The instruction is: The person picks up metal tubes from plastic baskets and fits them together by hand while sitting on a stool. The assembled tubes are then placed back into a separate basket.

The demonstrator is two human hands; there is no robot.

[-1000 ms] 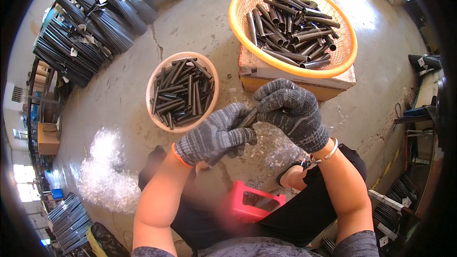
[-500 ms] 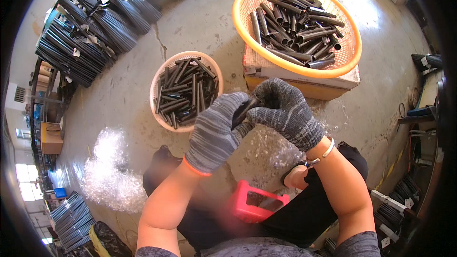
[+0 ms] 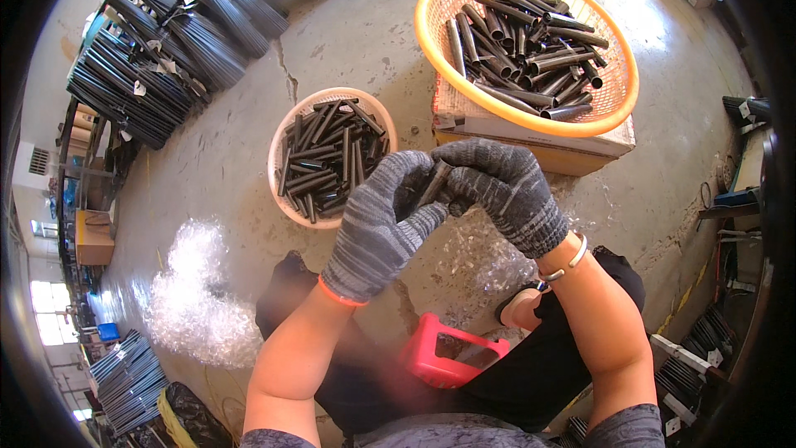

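Left hand (image 3: pixel 373 228) clamping dark tube (image 3: pixel 434 185) above floor (image 3: pixel 207 187), off right edge of small basket (image 3: pixel 332 93). Right hand (image 3: pixel 510 195) curling beside tube's upper end, grip being unclear. Hands sitting closer than second ago, apparently sharing tube.

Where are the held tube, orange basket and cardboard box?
Held tube (image 3: pixel 434 183), head view: middle of its visible part.
Orange basket (image 3: pixel 516 117), head view: near rim.
Cardboard box (image 3: pixel 580 154), head view: near side.
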